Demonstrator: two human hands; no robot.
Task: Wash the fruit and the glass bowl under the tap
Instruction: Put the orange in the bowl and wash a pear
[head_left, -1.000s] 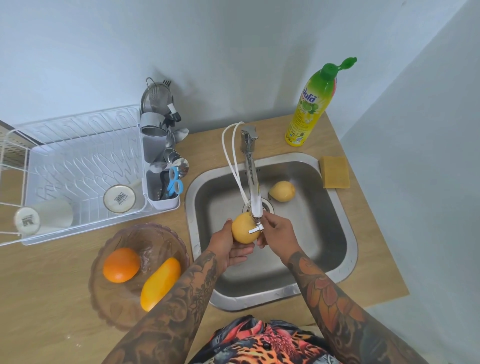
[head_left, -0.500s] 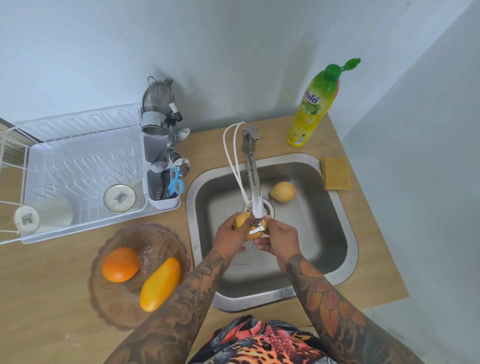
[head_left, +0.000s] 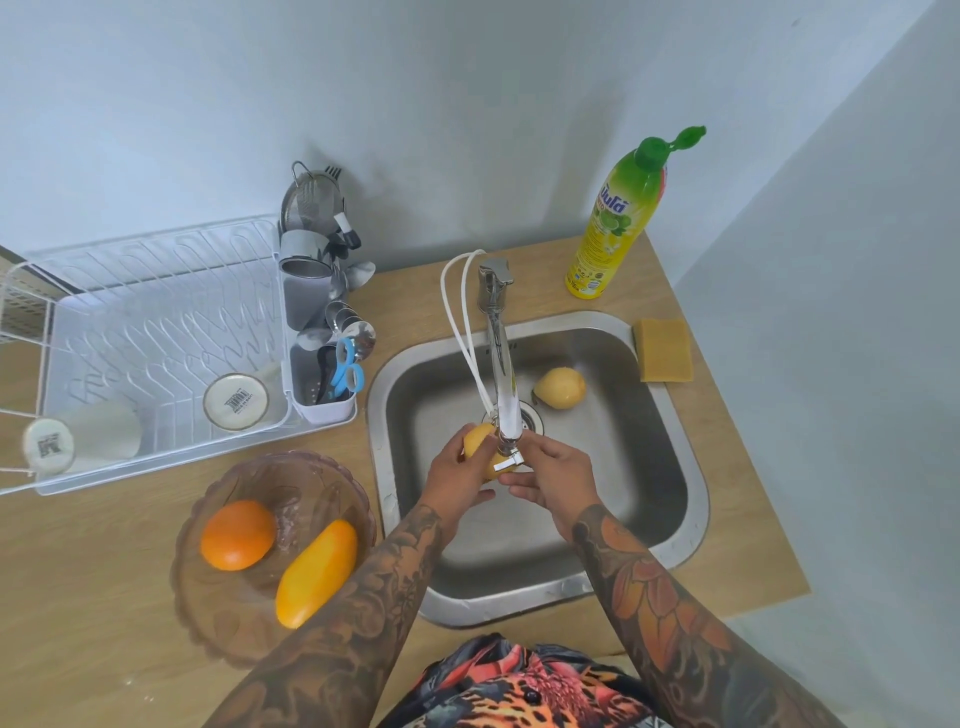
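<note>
Holding a small yellow fruit (head_left: 480, 446) under the spout of a tall chrome tap (head_left: 504, 374), a person stands at a steel sink (head_left: 675, 457) in the centre of the frame. The left hand (head_left: 460, 480) curls round the fruit from the left and below, fingers wrapped on its skin. The right hand (head_left: 556, 475) meets it from the right, fingers bent in against the fruit's lower side, near a small white lever at the spout's tip; it seems to be rubbing or steadying the fruit, though how firmly it holds is not plain. Any stream of water is too fine to make out.

To wash this fruit well, it probably wants turning in both palms so every side passes under the spout, with the grip kept snug, since wet skin may slip. Keeping it low over the basin would likely limit splashing.

Further out, a second yellow fruit (head_left: 561, 387) lies on the sink floor, just right of the drain. At lower left, on the wooden counter (head_left: 93, 597), a glass bowl (head_left: 218, 618) holds an orange (head_left: 238, 534) and a long yellow mango (head_left: 317, 571); judging by this, those and the bowl itself are not yet washed. A white dish rack (head_left: 156, 322) with cups and utensils fills the left. At upper right stand a bottle of dish soap (head_left: 618, 223) and a yellow sponge (head_left: 665, 349).
</note>
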